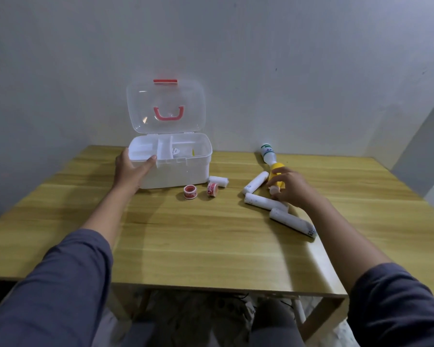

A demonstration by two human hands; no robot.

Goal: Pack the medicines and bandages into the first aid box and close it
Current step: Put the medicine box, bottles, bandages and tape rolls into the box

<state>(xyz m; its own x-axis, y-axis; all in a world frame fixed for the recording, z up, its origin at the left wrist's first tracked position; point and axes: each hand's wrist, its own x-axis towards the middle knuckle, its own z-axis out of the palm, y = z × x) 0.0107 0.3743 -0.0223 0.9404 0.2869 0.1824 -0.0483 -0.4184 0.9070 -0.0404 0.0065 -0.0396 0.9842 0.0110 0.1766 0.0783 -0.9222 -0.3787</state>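
The white first aid box [186,171] stands open at the back of the table, its clear lid [164,106] upright with red handle and latch. A white tray and a few items lie inside. My left hand [132,169] grips the box's front left corner. My right hand [290,187] closes around a yellow bottle [276,175] lying on the table. Three long white bandage rolls [256,182] [263,201] [292,221] lie around that hand. A short bandage roll [218,181] and two red-and-white tape rolls [190,192] [212,189] sit in front of the box.
A white bottle with a green cap [268,154] lies behind the yellow bottle, near the wall. The wooden table [198,234] ends close to my body, and its right edge runs beside a grey wall corner.
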